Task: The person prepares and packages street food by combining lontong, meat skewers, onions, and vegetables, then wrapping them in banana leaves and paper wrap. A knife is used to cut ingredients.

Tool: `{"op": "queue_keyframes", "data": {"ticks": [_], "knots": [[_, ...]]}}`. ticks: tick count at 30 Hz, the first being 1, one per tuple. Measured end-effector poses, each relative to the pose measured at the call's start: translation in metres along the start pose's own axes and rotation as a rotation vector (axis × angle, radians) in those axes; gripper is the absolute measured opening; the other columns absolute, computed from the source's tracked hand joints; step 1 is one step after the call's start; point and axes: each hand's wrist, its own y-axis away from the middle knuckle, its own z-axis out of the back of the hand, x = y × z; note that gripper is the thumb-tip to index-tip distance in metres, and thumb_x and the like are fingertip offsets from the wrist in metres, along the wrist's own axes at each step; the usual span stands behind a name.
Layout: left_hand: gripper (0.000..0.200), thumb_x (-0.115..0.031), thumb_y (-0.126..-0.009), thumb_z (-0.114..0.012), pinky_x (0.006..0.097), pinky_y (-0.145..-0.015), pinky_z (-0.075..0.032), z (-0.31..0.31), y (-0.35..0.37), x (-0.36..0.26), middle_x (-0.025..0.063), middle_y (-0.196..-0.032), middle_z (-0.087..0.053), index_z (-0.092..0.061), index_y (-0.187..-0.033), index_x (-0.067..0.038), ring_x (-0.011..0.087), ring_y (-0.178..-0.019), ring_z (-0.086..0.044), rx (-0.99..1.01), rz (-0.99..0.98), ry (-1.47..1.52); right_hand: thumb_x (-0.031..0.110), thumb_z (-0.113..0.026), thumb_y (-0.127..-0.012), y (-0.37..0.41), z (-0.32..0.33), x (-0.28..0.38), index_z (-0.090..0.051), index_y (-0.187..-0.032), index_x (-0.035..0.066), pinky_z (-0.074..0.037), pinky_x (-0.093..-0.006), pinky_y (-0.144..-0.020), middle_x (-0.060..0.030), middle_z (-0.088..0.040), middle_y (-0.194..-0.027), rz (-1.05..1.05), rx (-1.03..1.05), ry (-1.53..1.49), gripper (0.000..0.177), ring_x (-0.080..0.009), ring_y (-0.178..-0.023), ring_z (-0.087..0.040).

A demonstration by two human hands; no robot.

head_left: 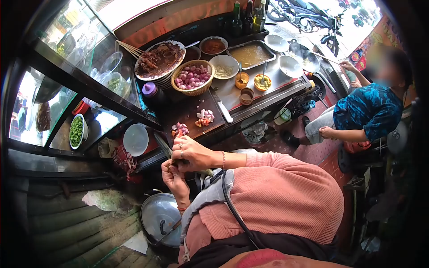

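R hand (pixel 192 154), L hand (pixel 177 181) curled, pinched; can't tell what each grips. Blade (pixel 163 145) v. close, slip may nick either. Chopped onion (pixel 179 129) just beyond R hand, nudge may scatter.

Right hand (pixel 193 154): far, fingers curled in | left hand (pixel 176 181): near, fingers bent | hands together, wrists banded, right elbow bent
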Motion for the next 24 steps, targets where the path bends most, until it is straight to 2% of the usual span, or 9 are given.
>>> {"op": "queue_keyframes", "data": {"ticks": [3,8,9,11,13,17,19,22,24], "knots": [[0.028,-0.027,-0.095,-0.054,0.0269,-0.083,-0.051,0.003,0.004,-0.003,0.0049,-0.102,-0.056,-0.05,-0.108,-0.002,0.012,-0.093,-0.057,0.063,0.045,0.103,0.008,-0.07,-0.059,0.0,-0.001,0.0,-0.057,-0.073,0.006,-0.039,-0.0365,-0.065,-0.0055,-0.05,-0.071,0.084,0.008,0.063,0.019,-0.024,-0.079,-0.049],[0.029,-0.029,-0.093,-0.056,0.025,-0.081,-0.048,-0.003,0.01,-0.006,0.0025,-0.108,-0.057,-0.05,-0.109,-0.005,0.0104,-0.096,-0.056,-0.014,0.028,0.08,0.004,-0.061,-0.07,0.001,-0.002,0.002,-0.059,-0.082,0.001,-0.044,-0.0337,-0.063,-0.0088,-0.05,-0.068,-0.241,-0.118,-0.223,0.013,-0.026,-0.063,-0.052],[0.029,-0.029,-0.093,-0.056,0.025,-0.081,-0.048,-0.003,0.01,-0.006,0.0025,-0.108,-0.057,-0.05,-0.109,-0.005,0.0104,-0.096,-0.056,-0.022,0.044,0.076,0.004,-0.061,-0.071,0.002,-0.005,0.003,-0.059,-0.084,0.002,-0.044,-0.0351,-0.066,-0.0095,-0.051,-0.07,-0.304,-0.128,-0.312,0.014,-0.027,-0.068,-0.054],[0.029,-0.027,-0.091,-0.062,0.0274,-0.087,-0.043,0.0,0.003,-0.004,0.0069,-0.112,-0.053,-0.049,-0.099,-0.002,0.0145,-0.097,-0.053,-0.074,-0.32,-0.392,0.003,-0.062,-0.073,0.002,-0.005,0.002,-0.059,-0.088,0.003,-0.044,-0.0356,-0.068,-0.0099,-0.052,-0.076,-0.214,-0.146,-0.249,0.016,-0.0284,-0.074,-0.055],[0.029,-0.026,-0.089,-0.065,0.0257,-0.083,-0.041,0.004,0.0,-0.014,0.0045,-0.097,-0.052,-0.051,-0.091,-0.002,0.0122,-0.089,-0.051,-0.176,-0.343,-0.512,0.004,-0.068,-0.076,0.0,0.001,0.004,-0.057,-0.092,0.004,-0.044,-0.0371,-0.071,-0.01,-0.053,-0.085,-0.056,-0.06,-0.235,0.019,-0.0299,-0.081,-0.053],[0.028,-0.028,-0.088,-0.066,0.0203,-0.073,-0.039,-0.005,-0.001,-0.026,-0.001,-0.085,-0.054,-0.056,-0.089,-0.001,0.0072,-0.079,-0.048,-0.182,-0.268,-0.587,0.0,-0.066,-0.077,0.002,-0.008,0.006,-0.056,-0.09,0.004,-0.043,-0.0359,-0.071,-0.0092,-0.051,-0.082,-0.072,-0.126,-0.257,0.016,-0.028,-0.079,-0.052],[0.024,-0.025,-0.089,-0.065,0.0191,-0.072,-0.038,-0.006,-0.004,-0.017,-0.0019,-0.084,-0.056,-0.058,-0.091,-0.002,0.006,-0.077,-0.049,-0.264,-0.211,-0.335,-0.005,-0.062,-0.078,0.004,-0.011,0.003,-0.057,-0.088,0.004,-0.042,-0.0335,-0.071,-0.0084,-0.052,-0.082,-0.232,-0.205,-0.464,0.014,-0.0241,-0.077,-0.052],[0.012,-0.016,-0.091,-0.062,0.019,-0.068,-0.041,0.004,-0.004,-0.001,-0.0005,-0.09,-0.062,-0.06,-0.094,-0.005,0.006,-0.076,-0.053,-0.351,-0.116,-0.048,-0.007,-0.059,-0.079,0.004,-0.006,0.009,-0.057,-0.087,0.003,-0.042,-0.0306,-0.073,-0.0075,-0.054,-0.083,-0.329,-0.273,-0.506,0.013,-0.0205,-0.078,-0.053],[0.013,-0.018,-0.091,-0.062,0.0195,-0.07,-0.041,-0.001,-0.004,0.001,-0.001,-0.089,-0.061,-0.06,-0.094,-0.006,0.0057,-0.077,-0.053,-0.364,-0.168,-0.19,-0.002,-0.055,-0.087,0.006,-0.005,0.006,-0.058,-0.088,0.001,-0.043,-0.0276,-0.076,-0.0043,-0.059,-0.085,-0.428,-0.351,-0.507,0.004,-0.0145,-0.081,-0.054]]}}
